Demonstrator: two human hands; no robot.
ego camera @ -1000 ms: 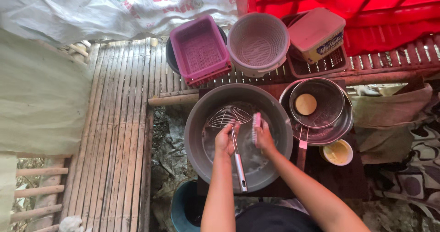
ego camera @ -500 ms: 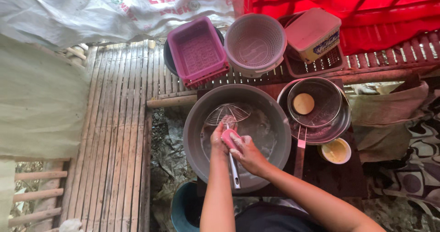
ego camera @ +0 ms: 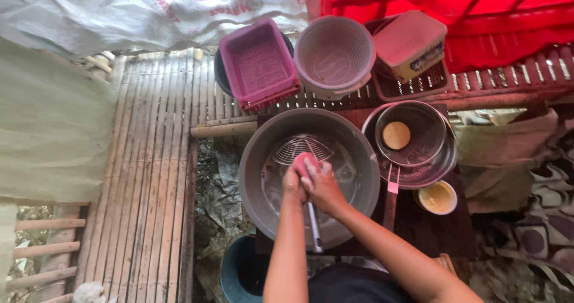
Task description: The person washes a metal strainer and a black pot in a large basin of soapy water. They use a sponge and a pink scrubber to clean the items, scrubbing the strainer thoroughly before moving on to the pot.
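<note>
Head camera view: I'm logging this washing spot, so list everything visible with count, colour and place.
basin: one, grey, centre, holding water
wire skimmer: one, metal, in the basin, handle toward the person
sponge: one, pink, over the skimmer
square basket: one, magenta, top centre
round basket: one, pale pink, top
lidded tub: one, pinkish, top right
metal bowls: stacked, silver, right of basin
small cup: one, yellowish, lower right
bamboo floor: slatted, left
left hand: on skimmer
right hand: gripping sponge
</note>
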